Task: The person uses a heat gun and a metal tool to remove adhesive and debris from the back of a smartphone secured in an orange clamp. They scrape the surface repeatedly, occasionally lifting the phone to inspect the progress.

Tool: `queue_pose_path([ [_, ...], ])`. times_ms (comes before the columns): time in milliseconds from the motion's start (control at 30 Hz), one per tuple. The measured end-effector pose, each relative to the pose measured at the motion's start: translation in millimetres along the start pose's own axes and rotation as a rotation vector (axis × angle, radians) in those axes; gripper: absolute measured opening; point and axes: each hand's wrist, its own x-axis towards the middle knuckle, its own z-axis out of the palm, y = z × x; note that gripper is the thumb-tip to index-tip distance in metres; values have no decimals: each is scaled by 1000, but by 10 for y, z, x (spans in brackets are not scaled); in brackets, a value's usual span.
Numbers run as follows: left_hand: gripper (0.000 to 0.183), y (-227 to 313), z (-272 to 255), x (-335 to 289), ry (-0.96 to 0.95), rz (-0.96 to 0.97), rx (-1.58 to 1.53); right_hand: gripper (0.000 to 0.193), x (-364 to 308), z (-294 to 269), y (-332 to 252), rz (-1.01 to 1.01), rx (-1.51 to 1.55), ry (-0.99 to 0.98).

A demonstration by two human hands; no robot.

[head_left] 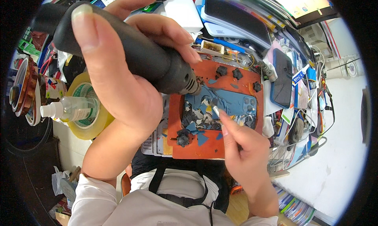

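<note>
My left hand [122, 80] is wrapped round a black hot air gun [145, 52], its metal nozzle pointing down to the right. Below the nozzle a phone [236, 100] with a cracked blue back lies on an orange-red holding plate [197, 150]. Part of the blue back is gone on the near left, where a patchy black, white and yellow surface shows. My right hand [248, 149] pinches a slim metal scraper [215, 107], its tip at the broken edge of the back. Blue shards [202, 139] lie along the plate. Black knobs [183, 138] stand around the phone.
To the left are a roll of clear tape [88, 125] and a spray bottle [76, 108]. Another phone [281, 78] and tangled cables [311, 123] lie at the right. Behind the plate are a blue-edged tablet-like device [236, 19] and a white box [182, 14].
</note>
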Motion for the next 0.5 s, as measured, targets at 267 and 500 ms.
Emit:
queue_pose_path([
  [267, 84, -99, -93, -21, -11, -4, 3, 38, -47, -28, -129, -29, -246, -15],
  [500, 83, 54, 56, -23, -43, -23, -15, 52, -23, 8, -126, -54, -295, 1],
])
